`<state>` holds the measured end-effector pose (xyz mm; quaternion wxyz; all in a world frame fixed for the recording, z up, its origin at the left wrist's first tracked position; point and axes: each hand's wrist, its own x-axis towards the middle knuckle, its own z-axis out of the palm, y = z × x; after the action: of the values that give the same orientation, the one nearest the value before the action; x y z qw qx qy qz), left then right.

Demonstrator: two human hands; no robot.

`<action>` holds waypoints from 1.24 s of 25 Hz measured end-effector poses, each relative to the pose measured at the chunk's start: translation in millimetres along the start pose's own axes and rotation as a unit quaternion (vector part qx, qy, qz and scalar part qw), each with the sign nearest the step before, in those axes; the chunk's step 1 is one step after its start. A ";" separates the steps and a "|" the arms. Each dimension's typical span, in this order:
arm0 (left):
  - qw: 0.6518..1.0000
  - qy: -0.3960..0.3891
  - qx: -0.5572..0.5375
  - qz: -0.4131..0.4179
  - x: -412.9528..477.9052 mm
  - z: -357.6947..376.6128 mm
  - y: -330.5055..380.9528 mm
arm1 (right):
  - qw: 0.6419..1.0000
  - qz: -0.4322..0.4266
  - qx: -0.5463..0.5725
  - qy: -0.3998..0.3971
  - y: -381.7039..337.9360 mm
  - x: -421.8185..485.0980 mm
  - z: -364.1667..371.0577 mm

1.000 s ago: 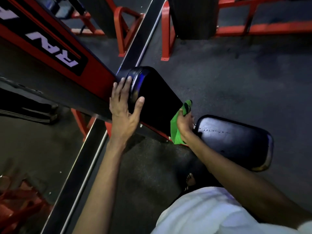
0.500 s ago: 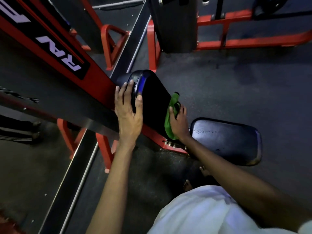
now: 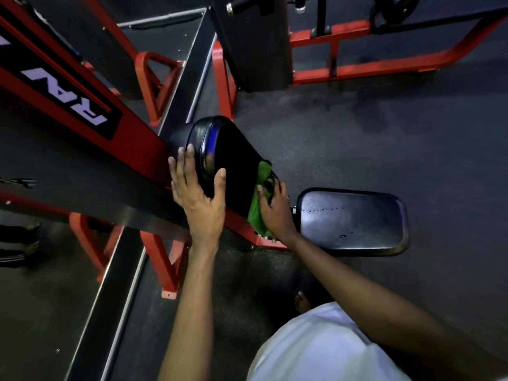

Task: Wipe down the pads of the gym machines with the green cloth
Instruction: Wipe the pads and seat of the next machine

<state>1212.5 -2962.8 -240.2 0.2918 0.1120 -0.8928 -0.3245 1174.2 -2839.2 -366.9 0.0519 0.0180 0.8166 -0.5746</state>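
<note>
A: Item 1, back pad point(image 3: 236, 160)?
B: Black vinyl, glossy, rounded. L hand point(image 3: 199, 199) clasps its upper edge, thumb in front.
A: Item 2, green cloth point(image 3: 257, 213)?
B: Crumpled fabric at pad's lower edge, gripped by R hand point(image 3: 276, 215), fingers curled.

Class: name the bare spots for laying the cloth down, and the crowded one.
Free: seat pad, right of the right hand; floor between it and the far red frame. Crowded: back pad, gripped by left hand, green cloth against it.

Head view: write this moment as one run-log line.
step: back pad wipe | left hand: grips pad top | right hand: holds green cloth on pad | seat pad: apart from cloth
</note>
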 end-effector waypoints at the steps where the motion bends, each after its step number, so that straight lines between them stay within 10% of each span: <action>1: 1.000 0.003 0.002 -0.006 -3.5 3.2 0.1 | 0.997 0.073 -0.004 -0.011 15.1 2.7 0.8; 6: 0.998 0.033 0.011 -0.059 -21.9 19.7 5.7 | 0.966 0.252 -0.005 -0.066 51.9 14.8 -2.3; 13: 0.990 0.094 -0.006 -0.104 -36.8 37.7 18.0 | 0.990 0.098 -0.061 -0.084 32.9 12.5 -9.5; 18: 0.970 0.137 0.071 -0.186 -45.3 62.2 33.1 | 0.943 0.264 -0.111 -0.167 42.8 58.7 -24.1; 25: 0.943 0.202 0.067 -0.256 -49.8 84.8 49.1 | 0.964 0.074 -0.135 -0.218 24.8 47.3 -45.4; 31: 0.939 0.206 0.079 -0.263 -56.9 88.2 51.2 | 0.895 0.023 -0.293 -0.335 82.4 105.2 -105.1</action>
<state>1205.3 -2856.2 -287.3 0.3641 0.4299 -0.7744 -0.2880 1070.3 -2715.6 -420.0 0.3386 -0.1722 0.8816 -0.2803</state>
